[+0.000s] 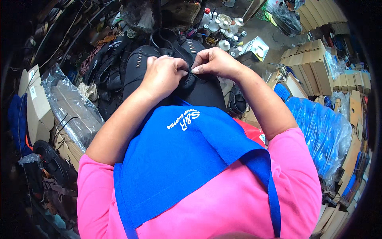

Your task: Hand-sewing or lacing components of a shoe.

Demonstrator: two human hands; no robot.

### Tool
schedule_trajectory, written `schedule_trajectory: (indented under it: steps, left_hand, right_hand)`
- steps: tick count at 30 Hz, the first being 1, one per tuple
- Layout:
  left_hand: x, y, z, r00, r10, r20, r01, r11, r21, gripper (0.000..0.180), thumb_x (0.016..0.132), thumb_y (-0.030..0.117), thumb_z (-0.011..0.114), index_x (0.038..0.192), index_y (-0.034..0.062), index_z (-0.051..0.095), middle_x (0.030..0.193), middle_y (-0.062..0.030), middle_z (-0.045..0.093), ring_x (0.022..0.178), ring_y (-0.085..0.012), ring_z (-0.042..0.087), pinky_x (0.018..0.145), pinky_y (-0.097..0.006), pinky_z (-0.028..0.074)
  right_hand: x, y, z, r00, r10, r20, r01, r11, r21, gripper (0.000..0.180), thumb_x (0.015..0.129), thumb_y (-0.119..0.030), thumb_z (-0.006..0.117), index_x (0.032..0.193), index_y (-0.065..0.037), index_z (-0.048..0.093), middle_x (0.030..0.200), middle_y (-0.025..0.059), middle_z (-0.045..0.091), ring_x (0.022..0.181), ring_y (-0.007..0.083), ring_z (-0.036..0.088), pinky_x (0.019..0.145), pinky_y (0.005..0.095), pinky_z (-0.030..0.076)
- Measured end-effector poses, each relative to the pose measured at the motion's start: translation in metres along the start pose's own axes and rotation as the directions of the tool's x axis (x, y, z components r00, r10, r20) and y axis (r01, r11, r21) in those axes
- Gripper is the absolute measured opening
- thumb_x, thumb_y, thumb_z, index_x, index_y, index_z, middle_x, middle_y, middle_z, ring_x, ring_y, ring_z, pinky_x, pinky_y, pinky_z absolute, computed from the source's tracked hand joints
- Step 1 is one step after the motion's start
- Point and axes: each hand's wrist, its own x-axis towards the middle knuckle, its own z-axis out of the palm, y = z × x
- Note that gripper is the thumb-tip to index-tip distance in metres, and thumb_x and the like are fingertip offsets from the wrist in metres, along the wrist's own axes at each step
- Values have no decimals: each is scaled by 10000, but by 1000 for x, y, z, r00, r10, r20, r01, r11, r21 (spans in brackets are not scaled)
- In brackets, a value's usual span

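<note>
A black shoe (172, 44) rests between my thighs, its wide collar opening pointing away from me and its rounded front end near my apron. My left hand (164, 75) bends over the shoe's left side, thumb and fingertips pinched together at its front part. From the other side, my right hand (218, 63) meets it, with thumb and forefinger also pinched on the shoe. The fingertips of both hands nearly touch. Whatever small part or lace lies between them is too dark to make out. Black trousers (137, 65) with light stitched crosses lie under the shoe.
Several black shoes (109, 75) are piled at my left, near a plastic-wrapped bundle (73, 107). White-capped bottles (225, 34) stand ahead beside a white tray (256, 49). Cardboard boxes (308, 63) and a blue plastic-wrapped bundle (316, 133) crowd the right side.
</note>
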Motion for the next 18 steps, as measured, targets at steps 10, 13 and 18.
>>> schedule_trajectory:
  steps: [10,13,18]
  left_hand:
    - [-14,-4,-19,998,28,50,-34,991,132,96,771,144,664,847,92,637,798,-63,613,854,-240,558,772,-386,354]
    - [-15,-5,-18,998,4,67,-10,996,90,102,787,110,645,873,63,621,807,-82,628,823,-252,583,746,-381,402]
    - [-9,-2,-15,981,-134,142,150,983,-109,125,812,59,608,928,17,588,860,-149,650,778,-282,638,690,-339,490]
  right_hand:
    - [-8,16,-19,1000,-19,-21,22,988,153,136,803,-148,709,824,-31,644,771,-11,621,747,69,548,715,224,436]
    - [-12,22,-19,1000,-11,24,6,979,202,153,812,-145,701,889,-33,630,843,-2,617,802,76,550,748,229,442]
    - [-27,24,-10,995,-87,-39,89,995,35,282,793,-110,721,1042,-47,603,899,-12,549,859,77,532,771,238,446]
